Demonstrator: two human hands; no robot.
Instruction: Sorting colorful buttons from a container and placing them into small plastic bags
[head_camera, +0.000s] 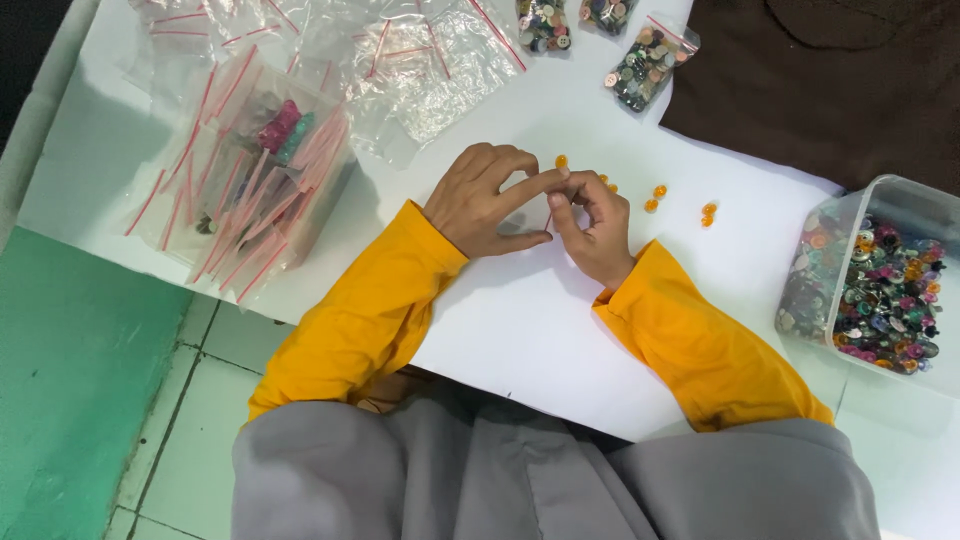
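1. the left hand (483, 200) and right hand (595, 228) meet at the middle of the white table (520, 320), fingertips pressed together; whether they pinch anything between them cannot be told (too small to see).
2. far left, a clear box (255, 190) stuffed with empty red-striped zip bags stands well apart from the left hand.
3. behind the hands, loose flat zip bags (430, 70) lie spread out, and three small filled bags of mixed buttons (640, 65) sit near the table's far edge.
4. small orange buttons (655, 197) lie scattered on the table just beyond and to the right of the fingertips, one just beside the left forefinger tip.
5. far right, a clear tub of mixed coloured buttons (880, 290) stands apart from the right hand.
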